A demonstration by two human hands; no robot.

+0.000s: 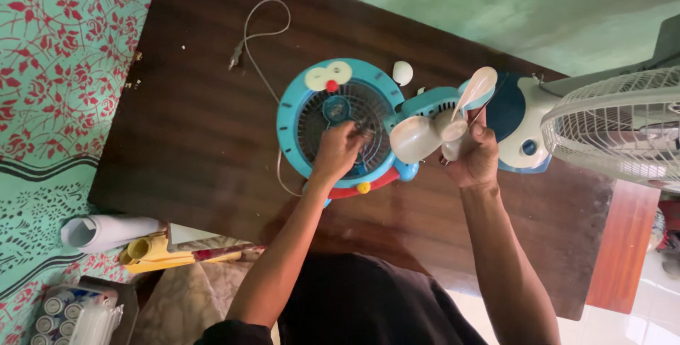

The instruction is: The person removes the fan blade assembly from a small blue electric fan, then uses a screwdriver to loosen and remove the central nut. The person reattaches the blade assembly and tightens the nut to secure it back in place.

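A small blue toy fan lies taken apart on a dark wooden table (198, 125). Its round blue front guard (290, 115), with cartoon eyes and a red nose, lies flat. My left hand (338, 150) rests on the guard's dark grille, fingers pinched on something small that I cannot make out. My right hand (473, 155) holds the translucent white propeller (425, 136) just right of the guard. Behind it lies the blue and white fan body (520, 122). A thin grey cable (258, 40) trails from the guard toward the table's far side.
A small white cap (402, 72) lies beside the guard. A white standing fan's cage (616, 129) juts in at the right. Left of the table are a patterned green and red cloth (57, 69), rolled paper (106, 232), a yellow tube (152, 251) and several batteries (60, 313).
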